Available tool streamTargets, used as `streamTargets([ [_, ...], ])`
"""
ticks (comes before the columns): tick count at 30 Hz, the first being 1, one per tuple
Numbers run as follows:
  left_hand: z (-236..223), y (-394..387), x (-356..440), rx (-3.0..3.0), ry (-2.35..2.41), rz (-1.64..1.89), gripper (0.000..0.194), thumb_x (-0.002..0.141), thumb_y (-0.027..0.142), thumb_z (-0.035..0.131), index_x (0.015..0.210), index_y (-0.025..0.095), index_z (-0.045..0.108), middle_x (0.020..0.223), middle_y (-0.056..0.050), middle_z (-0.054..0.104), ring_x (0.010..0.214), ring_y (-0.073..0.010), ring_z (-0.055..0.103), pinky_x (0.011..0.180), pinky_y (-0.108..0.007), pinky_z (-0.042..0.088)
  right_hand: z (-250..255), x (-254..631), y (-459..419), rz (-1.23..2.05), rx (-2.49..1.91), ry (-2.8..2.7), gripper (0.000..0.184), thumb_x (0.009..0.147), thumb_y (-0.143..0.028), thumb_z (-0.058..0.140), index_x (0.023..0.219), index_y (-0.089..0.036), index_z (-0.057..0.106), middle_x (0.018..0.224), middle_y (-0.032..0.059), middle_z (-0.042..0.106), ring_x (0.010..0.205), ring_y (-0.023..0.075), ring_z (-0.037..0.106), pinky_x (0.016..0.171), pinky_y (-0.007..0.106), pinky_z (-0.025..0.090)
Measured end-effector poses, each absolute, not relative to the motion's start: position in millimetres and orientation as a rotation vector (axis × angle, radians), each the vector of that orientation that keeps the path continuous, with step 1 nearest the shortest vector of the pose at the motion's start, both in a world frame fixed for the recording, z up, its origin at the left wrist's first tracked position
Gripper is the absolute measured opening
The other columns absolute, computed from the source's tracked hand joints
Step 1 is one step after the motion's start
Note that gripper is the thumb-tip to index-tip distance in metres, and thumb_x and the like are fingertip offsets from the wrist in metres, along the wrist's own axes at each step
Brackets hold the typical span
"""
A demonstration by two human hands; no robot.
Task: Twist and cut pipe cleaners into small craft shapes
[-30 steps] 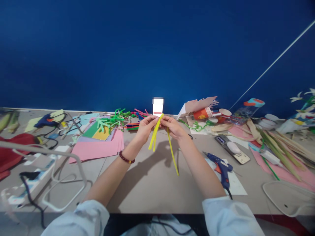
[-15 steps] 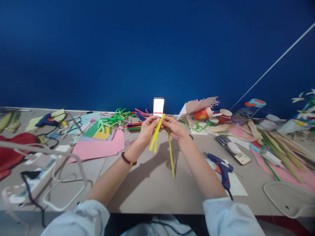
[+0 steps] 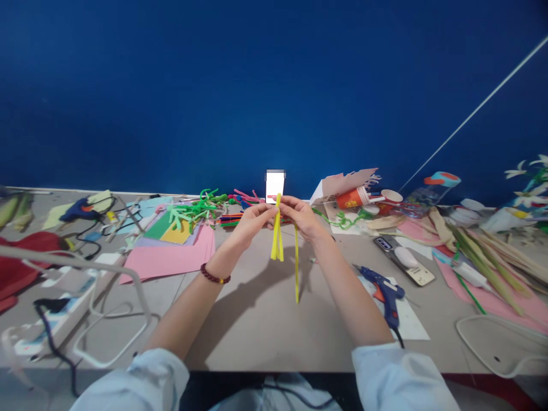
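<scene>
Above the middle of one grey table (image 3: 274,337), two bare hands meet at one yellow bundle (image 3: 277,225) of fuzzy strips. Its short top end points up past the fingertips, and at least two loose ends fan downward below them; the exact number is hard to tell. The left hand (image 3: 252,224) pinches the bundle between thumb and fingers, and the right hand (image 3: 303,220) grips it from the other side with its fingertips. One longer yellow strip (image 3: 297,268) hangs straight down from beneath the right hand, apart from the fanned ends. One dark red bracelet (image 3: 215,274) circles the left wrist.

Just behind the bundle, one phone (image 3: 274,184) with a lit white screen stands upright near the blue wall (image 3: 274,85). A second phone (image 3: 422,275) lies flat to the right, with one white rounded case (image 3: 406,257) on it. Nearer the right forearm, one blue glue gun (image 3: 391,294) rests on one white sheet (image 3: 413,322). Left of the hands lie several pink sheets (image 3: 166,261), too overlapped to count, one green card (image 3: 160,226) and one yellow card (image 3: 176,236), beside a tangle of green stems (image 3: 205,202), also uncountable.
</scene>
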State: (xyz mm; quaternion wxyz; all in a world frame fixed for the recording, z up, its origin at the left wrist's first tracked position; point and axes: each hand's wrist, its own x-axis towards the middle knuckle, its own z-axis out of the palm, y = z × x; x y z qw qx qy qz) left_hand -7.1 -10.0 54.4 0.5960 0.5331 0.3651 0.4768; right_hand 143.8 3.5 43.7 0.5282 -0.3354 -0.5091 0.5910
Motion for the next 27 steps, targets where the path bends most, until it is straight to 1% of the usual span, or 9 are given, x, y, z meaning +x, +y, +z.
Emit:
streamTargets([
  [2, 54.8, -10.2, -8.8, 1.290, 0.842, 1.090, 0.025, 0.066, 0.037, 0.074, 0.076, 0.015, 0.067, 0.067, 0.000, 0.061, 0.060, -0.0092, 0.054, 0.061, -0.023, 0.045, 42.7, 145.2, 4.2, 1.436, -0.802, -1.240, 0.036, 0.062, -0.041, 0.077, 0.091, -0.022, 0.069, 0.080, -0.0010, 0.067, 0.069, 0.0123, 0.060, 0.066, 0.028, 0.049],
  [5, 56.0, -10.9, -10.6, 1.335, 0.848, 1.093, 0.025, 0.067, 0.038, 0.073, 0.079, 0.016, 0.067, 0.071, -0.001, 0.062, 0.064, -0.0102, 0.055, 0.063, -0.024, 0.044, 41.8, 148.1, 5.3, 1.422, -0.811, -1.260, 0.030, 0.063, -0.041, 0.077, 0.085, -0.021, 0.070, 0.077, -0.0013, 0.067, 0.067, 0.0114, 0.058, 0.066, 0.027, 0.047],
  [9, 58.8, -12.3, -10.8, 1.370, 0.872, 1.109, 0.024, 0.071, 0.039, 0.070, 0.077, 0.016, 0.067, 0.063, 0.000, 0.059, 0.056, -0.0083, 0.049, 0.056, -0.022, 0.038, 41.6, 152.4, 6.3, 1.389, -0.809, -1.314, 0.020, 0.066, -0.036, 0.075, 0.079, -0.022, 0.070, 0.076, -0.0029, 0.065, 0.065, 0.0086, 0.054, 0.063, 0.023, 0.043],
  [11, 60.4, -13.2, -10.3, 1.374, 0.870, 1.107, 0.023, 0.071, 0.039, 0.069, 0.074, 0.016, 0.066, 0.060, 0.001, 0.057, 0.053, -0.0076, 0.047, 0.053, -0.022, 0.036, 41.3, 153.7, 6.8, 1.384, -0.802, -1.327, 0.018, 0.067, -0.035, 0.075, 0.078, -0.022, 0.070, 0.077, -0.0029, 0.064, 0.065, 0.0087, 0.054, 0.063, 0.023, 0.042],
  [15, 62.7, -14.3, -10.2, 1.368, 0.854, 1.101, 0.022, 0.071, 0.037, 0.070, 0.075, 0.016, 0.066, 0.060, 0.000, 0.057, 0.054, -0.0076, 0.047, 0.053, -0.022, 0.036, 41.4, 153.7, 6.8, 1.389, -0.779, -1.330, 0.018, 0.067, -0.035, 0.074, 0.079, -0.023, 0.069, 0.079, -0.0018, 0.065, 0.069, 0.0106, 0.056, 0.066, 0.025, 0.043],
  [21, 62.7, -14.3, -11.5, 1.362, 0.802, 1.089, 0.021, 0.072, 0.035, 0.069, 0.074, 0.015, 0.065, 0.059, 0.000, 0.057, 0.054, -0.0080, 0.049, 0.053, -0.021, 0.037, 45.1, 154.1, 4.3, 1.416, -0.760, -1.311, 0.020, 0.064, -0.032, 0.077, 0.077, -0.021, 0.067, 0.072, -0.0039, 0.061, 0.061, 0.0079, 0.049, 0.062, 0.024, 0.041],
  [27, 60.8, -14.1, -12.0, 1.426, 0.749, 1.066, 0.021, 0.075, 0.036, 0.066, 0.071, 0.015, 0.064, 0.057, 0.001, 0.055, 0.054, -0.0080, 0.048, 0.053, -0.022, 0.036, 45.8, 157.0, 3.5, 1.436, -0.733, -1.358, 0.019, 0.066, -0.032, 0.075, 0.076, -0.020, 0.065, 0.068, -0.0041, 0.057, 0.060, 0.0081, 0.047, 0.064, 0.026, 0.042],
])
